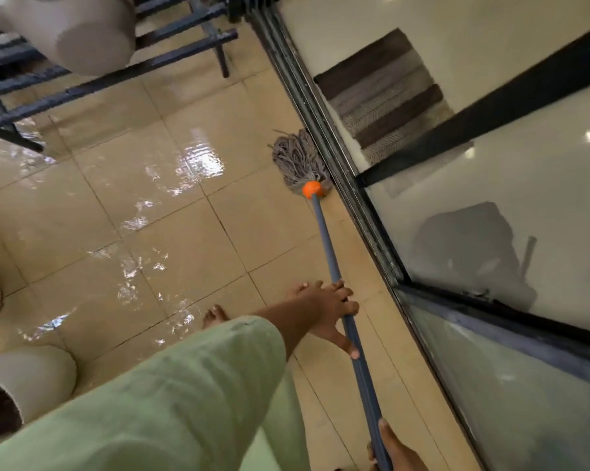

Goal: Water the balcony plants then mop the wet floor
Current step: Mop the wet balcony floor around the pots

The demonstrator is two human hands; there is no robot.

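Firmly, left hand (327, 311) and right hand (393, 448) curl fingers (347, 296) round mop handle (324, 232) — floor (171, 232) wet.

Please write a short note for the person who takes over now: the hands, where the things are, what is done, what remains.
Hands: the left hand grips the mop handle about midway. The right hand holds its near end at the frame's bottom edge.
Things: the mop head lies on the tile floor beside the sliding door track.
Done: watering appears finished, and the strip along the track looks dry.
Left: puddles shine across the middle and left, towards the plant pot. Mop those.
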